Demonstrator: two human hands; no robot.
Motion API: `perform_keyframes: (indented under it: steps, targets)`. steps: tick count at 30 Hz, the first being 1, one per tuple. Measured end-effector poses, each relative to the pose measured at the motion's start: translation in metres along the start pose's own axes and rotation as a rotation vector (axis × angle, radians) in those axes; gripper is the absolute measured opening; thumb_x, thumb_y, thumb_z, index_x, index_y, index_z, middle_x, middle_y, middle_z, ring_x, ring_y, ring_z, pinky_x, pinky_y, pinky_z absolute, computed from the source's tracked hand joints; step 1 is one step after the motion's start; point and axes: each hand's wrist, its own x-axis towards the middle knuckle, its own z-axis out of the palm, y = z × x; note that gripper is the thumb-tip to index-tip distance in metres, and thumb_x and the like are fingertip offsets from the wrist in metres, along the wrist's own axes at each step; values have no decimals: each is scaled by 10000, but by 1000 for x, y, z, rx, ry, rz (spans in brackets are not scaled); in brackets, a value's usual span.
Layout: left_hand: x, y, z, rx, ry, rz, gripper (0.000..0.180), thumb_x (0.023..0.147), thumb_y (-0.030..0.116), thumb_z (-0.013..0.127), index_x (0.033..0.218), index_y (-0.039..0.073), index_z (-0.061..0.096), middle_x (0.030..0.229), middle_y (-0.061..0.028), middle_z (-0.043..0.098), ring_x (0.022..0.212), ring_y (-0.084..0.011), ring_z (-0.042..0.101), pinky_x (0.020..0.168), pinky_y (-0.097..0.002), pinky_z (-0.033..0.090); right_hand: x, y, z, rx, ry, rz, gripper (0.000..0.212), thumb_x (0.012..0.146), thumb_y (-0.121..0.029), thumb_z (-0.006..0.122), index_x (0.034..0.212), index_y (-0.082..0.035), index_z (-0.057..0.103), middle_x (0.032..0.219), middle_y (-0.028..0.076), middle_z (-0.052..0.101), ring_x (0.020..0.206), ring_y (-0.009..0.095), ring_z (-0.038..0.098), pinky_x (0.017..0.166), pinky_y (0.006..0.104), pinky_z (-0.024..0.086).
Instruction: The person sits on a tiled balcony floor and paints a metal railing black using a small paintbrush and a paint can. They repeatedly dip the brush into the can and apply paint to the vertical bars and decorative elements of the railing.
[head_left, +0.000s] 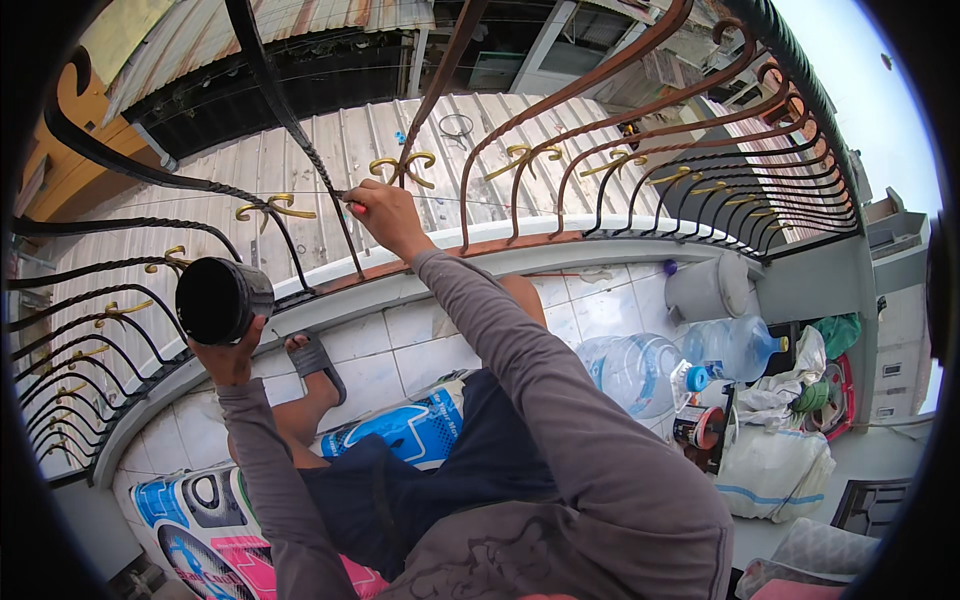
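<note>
My left hand [226,360] grips a can of black paint [222,302] from below, tilted so its dark inside shows. Out at the balcony railing, the fingers of my right hand [388,214] are closed on a small paintbrush [357,209], of which a bit of red shows. Its dark tip is at a twisted black railing bar [322,170]; my fingers hide most of the brush. Just right of that hand stands a reddish-brown bar [436,90] with a gold scroll ornament [402,168] on it. The bars to the left are black.
A printed mat [390,432] lies under my legs on white tiles [365,378]. To the right are large clear water bottles [628,375], a grey bucket [708,287], an open can with brown stains [698,427] and a white sack [770,470]. Metal roofing [300,215] lies beyond the railing.
</note>
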Motion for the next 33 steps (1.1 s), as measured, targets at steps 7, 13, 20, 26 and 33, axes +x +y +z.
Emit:
perform_keyframes:
  steps: [7, 13, 20, 26, 33]
  targets:
    - [2, -7, 3, -60, -10, -9, 870, 703, 235, 963, 1417, -17, 534, 1298, -130, 666, 1178, -248, 644, 1064, -372, 475, -7, 4, 11, 44, -61, 11, 107, 895, -166, 724, 980, -131, 778, 912, 50, 704, 830, 293, 703, 745, 404, 548]
    - [1, -12, 2, -51, -11, 32, 922, 698, 203, 961, 1462, -17, 495, 1351, -134, 641, 1207, -252, 637, 1091, -374, 465, -2, -1, 13, 67, -86, 26, 123, 858, -150, 760, 974, -120, 786, 913, 54, 714, 828, 290, 704, 735, 407, 545]
    - [4, 5, 1, -201, -24, -108, 888, 707, 128, 947, 1460, -15, 498, 1338, -123, 653, 1165, -216, 657, 1041, -341, 504, -4, 5, 18, 12, -60, 77, 129, 855, -183, 778, 971, -129, 789, 912, 49, 720, 845, 290, 704, 774, 409, 547]
    - [7, 43, 2, -149, 95, 19, 605, 610, 286, 1004, 1085, 34, 726, 948, -61, 769, 807, -205, 749, 772, -328, 607, -6, -2, 19, -7, -126, 173, 144, 895, -225, 771, 1014, -148, 795, 918, 42, 725, 834, 280, 704, 728, 387, 545]
    - [12, 57, -6, -162, 62, -10, 591, 619, 247, 992, 1098, 29, 724, 983, -73, 776, 842, -196, 761, 778, -337, 622, -2, -1, 10, 84, -186, 96, 146, 900, -236, 763, 1003, -137, 795, 952, 67, 751, 858, 295, 718, 747, 395, 553]
